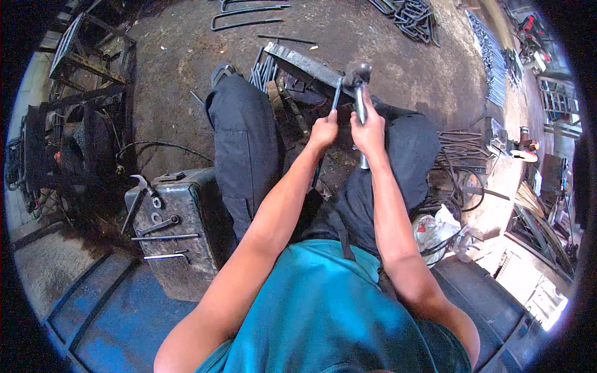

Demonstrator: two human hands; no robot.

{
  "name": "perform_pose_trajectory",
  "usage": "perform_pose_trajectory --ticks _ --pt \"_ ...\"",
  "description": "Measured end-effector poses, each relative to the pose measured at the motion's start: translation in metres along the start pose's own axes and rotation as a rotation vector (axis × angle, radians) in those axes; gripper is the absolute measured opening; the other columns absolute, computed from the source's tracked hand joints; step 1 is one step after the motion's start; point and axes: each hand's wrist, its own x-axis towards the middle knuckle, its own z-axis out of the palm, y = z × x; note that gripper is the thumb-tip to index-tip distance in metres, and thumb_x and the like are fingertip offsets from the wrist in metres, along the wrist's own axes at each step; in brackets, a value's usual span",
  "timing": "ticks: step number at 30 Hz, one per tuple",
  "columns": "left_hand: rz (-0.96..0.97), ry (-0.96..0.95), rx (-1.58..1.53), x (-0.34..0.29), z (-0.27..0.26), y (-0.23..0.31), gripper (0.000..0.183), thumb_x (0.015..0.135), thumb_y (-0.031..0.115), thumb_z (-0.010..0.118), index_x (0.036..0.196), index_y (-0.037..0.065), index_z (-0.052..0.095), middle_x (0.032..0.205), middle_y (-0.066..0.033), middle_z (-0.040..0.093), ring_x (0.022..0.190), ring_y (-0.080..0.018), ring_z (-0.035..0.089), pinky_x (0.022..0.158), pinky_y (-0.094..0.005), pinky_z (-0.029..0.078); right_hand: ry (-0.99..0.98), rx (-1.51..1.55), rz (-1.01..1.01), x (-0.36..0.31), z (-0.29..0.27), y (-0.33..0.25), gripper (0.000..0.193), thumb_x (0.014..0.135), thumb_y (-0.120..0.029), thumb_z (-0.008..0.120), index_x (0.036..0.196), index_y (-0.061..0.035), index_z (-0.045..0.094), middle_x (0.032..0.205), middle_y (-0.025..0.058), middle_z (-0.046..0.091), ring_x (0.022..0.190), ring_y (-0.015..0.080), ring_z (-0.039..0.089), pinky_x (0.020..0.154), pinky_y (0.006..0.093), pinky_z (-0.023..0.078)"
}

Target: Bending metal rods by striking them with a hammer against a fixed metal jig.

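My left hand (324, 132) is closed round a thin metal rod (337, 94), which points away from me. Its far end is at the edge of a thick, worn metal bar (301, 62) set in front of my knees. In my closed right hand (369, 132) is a hammer (360, 110), its handle running back past my palm. The dark hammer head is just right of the rod's far end; whether they touch I cannot tell. Beside the bar's left end lies a bundle of metal rods (263, 71).
To my left a worn metal box (180, 264) bears a claw hammer (140, 181), a wrench (157, 226) and rods. Bent U-shaped rods (249, 22) and a heap of bent rods (413, 22) lie on the floor ahead. Coiled rods (460, 155) and a white plastic bag (436, 229) lie right.
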Motion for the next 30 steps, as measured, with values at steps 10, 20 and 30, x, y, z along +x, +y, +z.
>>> perform_pose_trajectory --ticks 10,20,30 --pt "0.034 0.116 0.185 -0.018 -0.004 0.018 0.063 0.095 0.051 0.037 0.093 -0.003 0.069 0.097 -0.0343 0.061 0.102 -0.0478 0.058 0.092 -0.0510 0.045 0.108 0.010 -0.129 0.011 -0.001 -0.020 0.067 0.086 -0.005 0.058 0.146 -0.0185 0.034 0.096 0.0256 0.064 0.063 0.0372 0.063 0.061 0.0365 0.051" --pt "-0.004 0.130 0.168 -0.017 -0.006 0.018 0.065 0.094 0.053 0.038 0.097 -0.004 0.068 0.101 -0.0343 0.061 0.102 -0.0481 0.058 0.092 -0.0511 0.044 0.055 0.005 -0.088 0.008 0.012 -0.015 0.072 0.082 0.001 0.057 0.147 -0.0154 0.031 0.092 0.0313 0.059 0.063 0.0374 0.063 0.061 0.0365 0.049" --pt "0.051 0.207 0.295 -0.035 -0.017 0.025 0.054 0.094 0.044 0.044 0.093 -0.004 0.068 0.095 -0.0347 0.062 0.096 -0.0498 0.060 0.086 -0.0543 0.047 0.284 -0.050 -0.331 0.014 0.004 -0.035 0.065 0.085 -0.002 0.057 0.146 -0.0099 0.034 0.070 0.0259 0.057 0.054 0.0380 0.056 0.054 0.0381 0.047"
